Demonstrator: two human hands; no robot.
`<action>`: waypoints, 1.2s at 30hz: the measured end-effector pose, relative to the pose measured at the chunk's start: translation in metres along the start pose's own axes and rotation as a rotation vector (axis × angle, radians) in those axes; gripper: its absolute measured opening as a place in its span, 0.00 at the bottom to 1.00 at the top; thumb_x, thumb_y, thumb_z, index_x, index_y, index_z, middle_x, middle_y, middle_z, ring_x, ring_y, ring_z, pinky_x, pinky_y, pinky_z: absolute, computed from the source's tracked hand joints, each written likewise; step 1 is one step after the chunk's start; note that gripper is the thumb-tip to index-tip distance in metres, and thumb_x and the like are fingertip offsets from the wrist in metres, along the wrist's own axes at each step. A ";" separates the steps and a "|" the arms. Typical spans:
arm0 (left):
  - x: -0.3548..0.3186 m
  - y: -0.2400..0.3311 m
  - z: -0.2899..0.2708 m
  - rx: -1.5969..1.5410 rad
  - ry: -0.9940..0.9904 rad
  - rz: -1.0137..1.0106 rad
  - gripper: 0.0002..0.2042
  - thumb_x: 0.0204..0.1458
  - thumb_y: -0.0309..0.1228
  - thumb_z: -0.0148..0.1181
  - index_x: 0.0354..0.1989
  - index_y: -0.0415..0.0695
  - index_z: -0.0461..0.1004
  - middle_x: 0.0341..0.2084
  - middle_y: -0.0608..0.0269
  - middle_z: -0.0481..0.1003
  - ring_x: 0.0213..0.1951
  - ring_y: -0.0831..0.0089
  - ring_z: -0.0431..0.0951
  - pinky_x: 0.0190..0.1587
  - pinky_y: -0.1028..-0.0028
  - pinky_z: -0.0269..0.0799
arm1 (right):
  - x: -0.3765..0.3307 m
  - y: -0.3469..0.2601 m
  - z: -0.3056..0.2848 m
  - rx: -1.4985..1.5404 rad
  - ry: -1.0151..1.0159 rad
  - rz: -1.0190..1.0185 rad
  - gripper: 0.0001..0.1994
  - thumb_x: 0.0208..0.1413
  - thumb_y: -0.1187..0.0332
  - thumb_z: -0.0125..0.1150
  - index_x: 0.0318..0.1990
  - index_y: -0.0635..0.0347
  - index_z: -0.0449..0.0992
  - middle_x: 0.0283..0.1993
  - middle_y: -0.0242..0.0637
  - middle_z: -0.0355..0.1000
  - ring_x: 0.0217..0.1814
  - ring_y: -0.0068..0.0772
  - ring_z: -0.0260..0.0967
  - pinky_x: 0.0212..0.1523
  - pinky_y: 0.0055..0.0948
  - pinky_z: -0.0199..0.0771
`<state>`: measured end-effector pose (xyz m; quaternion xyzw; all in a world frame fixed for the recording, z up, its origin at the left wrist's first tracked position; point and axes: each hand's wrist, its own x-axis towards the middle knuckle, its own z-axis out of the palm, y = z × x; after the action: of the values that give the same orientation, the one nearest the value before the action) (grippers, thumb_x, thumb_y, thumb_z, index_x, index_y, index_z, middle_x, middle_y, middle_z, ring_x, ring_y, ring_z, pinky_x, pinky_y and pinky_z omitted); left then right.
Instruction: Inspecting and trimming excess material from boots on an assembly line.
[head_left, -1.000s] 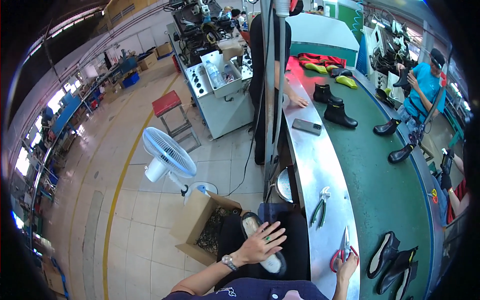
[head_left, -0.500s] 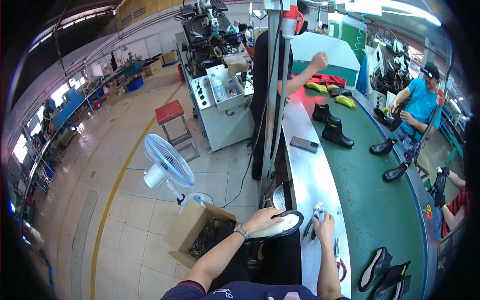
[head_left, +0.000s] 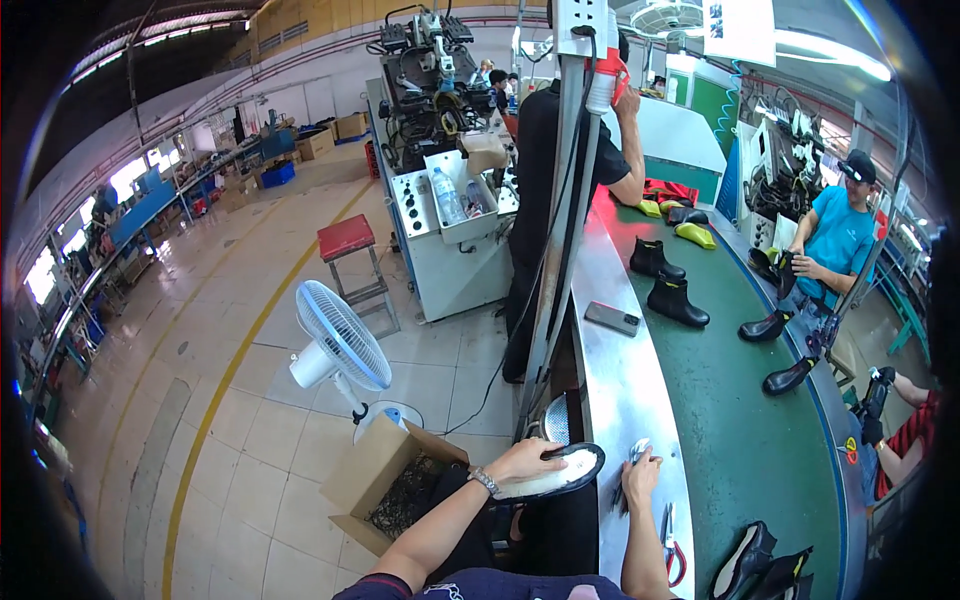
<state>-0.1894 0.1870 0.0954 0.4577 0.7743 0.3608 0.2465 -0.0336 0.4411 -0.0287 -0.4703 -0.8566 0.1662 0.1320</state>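
Observation:
My left hand is closed round a black shoe, its pale underside turned up, held over my lap beside the metal ledge. My right hand has its fingers wrapped round a pair of pliers above the ledge. The silver head shows past my fingers; the dark handles are blurred and partly covered. Just nearer to me on the metal, red-handled pliers lie loose. The shoe and the held pliers are apart.
A green conveyor carries black boots. On the metal ledge lies a phone. An open carton of dark scraps and a white fan stand left. Co-workers sit across the belt; one stands ahead by a post.
My right hand has closed round the pliers lying beside it, hiding more of the handles. The shoe stays almost in place. The standing co-worker's raised arm has moved, and the view has shifted slightly.

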 end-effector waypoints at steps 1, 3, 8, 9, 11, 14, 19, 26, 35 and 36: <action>-0.001 -0.003 0.000 0.000 0.004 0.019 0.27 0.59 0.54 0.52 0.59 0.48 0.73 0.43 0.45 0.77 0.47 0.55 0.77 0.50 0.63 0.70 | 0.002 0.003 0.002 -0.006 -0.008 -0.019 0.39 0.45 0.66 0.69 0.65 0.69 0.58 0.53 0.57 0.63 0.52 0.55 0.67 0.52 0.42 0.71; 0.001 -0.016 0.008 0.012 0.032 0.041 0.27 0.59 0.53 0.52 0.59 0.48 0.72 0.41 0.45 0.77 0.46 0.54 0.77 0.50 0.63 0.70 | 0.007 0.010 0.006 0.004 0.002 -0.051 0.36 0.47 0.65 0.68 0.63 0.70 0.60 0.49 0.56 0.66 0.49 0.54 0.69 0.51 0.42 0.72; 0.006 -0.001 0.012 0.086 0.061 0.045 0.23 0.62 0.47 0.48 0.56 0.42 0.73 0.42 0.43 0.77 0.46 0.52 0.77 0.50 0.61 0.70 | 0.029 0.055 0.001 0.765 -0.231 0.292 0.19 0.57 0.60 0.57 0.47 0.67 0.73 0.27 0.44 0.72 0.36 0.45 0.74 0.45 0.41 0.76; 0.005 -0.003 0.012 0.088 0.062 0.043 0.23 0.62 0.47 0.48 0.56 0.42 0.73 0.42 0.43 0.77 0.46 0.52 0.77 0.50 0.61 0.70 | 0.023 0.057 -0.004 0.767 -0.234 0.291 0.19 0.57 0.60 0.57 0.47 0.67 0.73 0.27 0.44 0.72 0.36 0.45 0.74 0.45 0.41 0.76; 0.004 -0.005 0.013 0.085 0.079 0.033 0.22 0.62 0.46 0.48 0.56 0.43 0.73 0.42 0.43 0.77 0.45 0.52 0.78 0.50 0.60 0.71 | 0.002 0.052 -0.022 1.760 -0.609 0.634 0.14 0.62 0.61 0.53 0.47 0.63 0.70 0.30 0.43 0.72 0.33 0.42 0.73 0.39 0.40 0.78; 0.002 -0.005 0.013 0.103 0.126 0.075 0.22 0.62 0.45 0.48 0.56 0.43 0.73 0.42 0.43 0.78 0.44 0.52 0.78 0.48 0.60 0.72 | -0.060 0.014 -0.043 1.760 -0.717 0.605 0.22 0.65 0.68 0.49 0.64 0.51 0.55 0.32 0.44 0.72 0.31 0.41 0.73 0.35 0.41 0.81; 0.004 -0.008 0.019 0.116 0.159 0.093 0.21 0.63 0.44 0.48 0.57 0.46 0.73 0.40 0.44 0.78 0.41 0.52 0.79 0.45 0.60 0.73 | -0.123 -0.015 -0.041 1.425 -0.843 0.560 0.34 0.64 0.71 0.52 0.72 0.44 0.42 0.30 0.39 0.73 0.27 0.33 0.74 0.31 0.38 0.81; 0.004 -0.006 0.018 0.132 0.180 0.095 0.21 0.62 0.45 0.48 0.56 0.45 0.74 0.42 0.45 0.78 0.41 0.53 0.79 0.45 0.61 0.73 | -0.123 -0.027 -0.042 1.342 -0.704 0.481 0.30 0.61 0.69 0.58 0.67 0.51 0.50 0.26 0.37 0.72 0.24 0.29 0.72 0.26 0.33 0.79; 0.004 -0.007 0.019 0.113 0.126 0.038 0.21 0.63 0.45 0.47 0.59 0.48 0.71 0.43 0.43 0.77 0.45 0.50 0.77 0.49 0.59 0.71 | -0.125 -0.027 -0.040 1.342 -0.677 0.447 0.31 0.61 0.69 0.57 0.68 0.52 0.49 0.26 0.37 0.72 0.23 0.30 0.72 0.25 0.32 0.78; 0.004 -0.008 0.019 0.117 0.131 0.042 0.21 0.63 0.45 0.47 0.59 0.49 0.71 0.43 0.43 0.77 0.45 0.51 0.78 0.49 0.60 0.72 | -0.125 -0.027 -0.041 1.341 -0.686 0.452 0.32 0.61 0.69 0.57 0.68 0.53 0.48 0.25 0.37 0.72 0.23 0.30 0.72 0.25 0.32 0.78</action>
<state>-0.1819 0.1947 0.0773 0.4629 0.7988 0.3491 0.1605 0.0264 0.3283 0.0106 -0.3754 -0.4500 0.8065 0.0790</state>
